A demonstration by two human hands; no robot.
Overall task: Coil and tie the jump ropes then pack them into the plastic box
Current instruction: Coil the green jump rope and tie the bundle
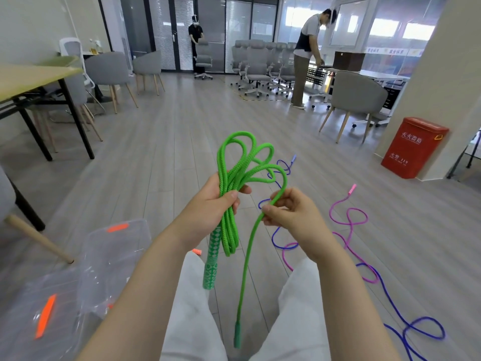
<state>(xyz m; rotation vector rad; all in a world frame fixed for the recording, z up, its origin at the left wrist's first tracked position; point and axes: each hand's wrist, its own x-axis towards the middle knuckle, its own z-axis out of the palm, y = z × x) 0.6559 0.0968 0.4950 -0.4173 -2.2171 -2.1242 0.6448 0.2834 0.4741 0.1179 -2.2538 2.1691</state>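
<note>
With left hand (208,204) gripping the coiled green rope (234,178) over the lap and right hand (289,209) pinching its limp, light tail: best gripped mid-bundle, loops likely springing apart.

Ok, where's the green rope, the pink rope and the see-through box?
green rope (229,204), head view, bundled strands
pink rope (350,217), head view, loop on floor
plastic box (117,246), head view, clear wall

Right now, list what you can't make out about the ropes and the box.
- Green rope: strands inside the left hand hidden by its fingers.
- Blue rope: one end cut off by the bottom edge.
- Plastic box: contents unclear through the glare.
- Right hand: covers its pinch point.
</note>
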